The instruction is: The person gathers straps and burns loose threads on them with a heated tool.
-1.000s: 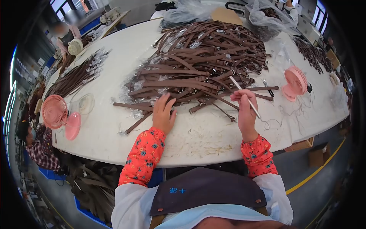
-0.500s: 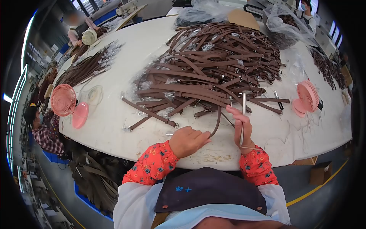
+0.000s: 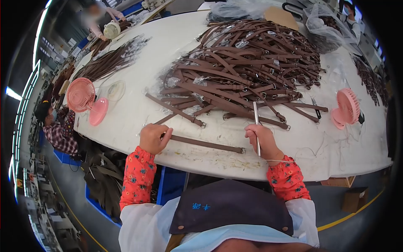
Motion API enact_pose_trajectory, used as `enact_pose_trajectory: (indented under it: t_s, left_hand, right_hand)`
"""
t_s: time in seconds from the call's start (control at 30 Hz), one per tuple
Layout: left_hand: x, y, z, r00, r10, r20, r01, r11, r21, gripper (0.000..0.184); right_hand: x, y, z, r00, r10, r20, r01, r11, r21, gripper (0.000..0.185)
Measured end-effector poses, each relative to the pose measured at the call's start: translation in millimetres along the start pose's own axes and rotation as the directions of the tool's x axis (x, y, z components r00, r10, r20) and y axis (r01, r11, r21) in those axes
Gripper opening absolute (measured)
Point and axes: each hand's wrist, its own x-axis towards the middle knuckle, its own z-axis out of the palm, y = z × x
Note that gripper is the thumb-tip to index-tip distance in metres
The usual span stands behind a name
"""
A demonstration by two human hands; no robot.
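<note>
A brown belt [image 3: 205,144] lies nearly straight along the front of the table, its buckle end pointing right. My left hand [image 3: 153,138] is closed round its other end, with the thumb on top. In my right hand [image 3: 263,140], closed and upright, is a slim silvery metal tool [image 3: 256,112], which sticks up past the fingers; its exact kind does not show. A thin cord [image 3: 277,160] crosses the right wrist. Just beyond both hands rises a large pile of brown belts [image 3: 252,63] with metal buckles and bits of clear plastic.
Pink fans stand at the left [image 3: 81,95] and right [image 3: 348,106] of the white table [image 3: 134,105]. Another belt bundle [image 3: 109,59] lies at the far left. Plastic bags [image 3: 321,25] sit at the back. Co-workers are at the left and at the far edge.
My left hand has moved left, drawing the belt out of the pile and laying it along the table front. My right hand has come away from the belt, still gripping the metal tool.
</note>
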Motion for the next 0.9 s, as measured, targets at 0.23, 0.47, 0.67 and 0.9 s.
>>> enact_pose_trajectory:
  t_s: [0.23,0.47,0.67,0.9]
  left_hand:
    - [2.3,16.7,43.7,0.998,0.012,0.069,0.005,0.972,-0.236,0.055]
    - [21.9,53.1,95.3,0.945,0.181,0.273,-0.154,0.981,-0.115,0.065]
    - [44.8,94.9,124.9,0.922,0.323,0.212,-0.235,0.904,-0.356,0.055]
    - [54.8,147.5,144.5,0.858,0.426,0.287,-0.259,0.842,-0.474,0.029]
  right_hand:
    - [-5.0,5.8,2.0,0.995,0.028,-0.095,-0.017,0.994,0.111,0.011]
    - [-0.5,13.2,-0.5,0.984,0.018,-0.177,-0.007,0.998,0.067,0.014]
    - [12.2,21.3,1.9,0.961,-0.107,-0.253,0.094,0.993,-0.066,0.01]
    - [30.4,27.6,-6.3,0.927,-0.251,-0.28,0.179,0.949,-0.261,0.014]
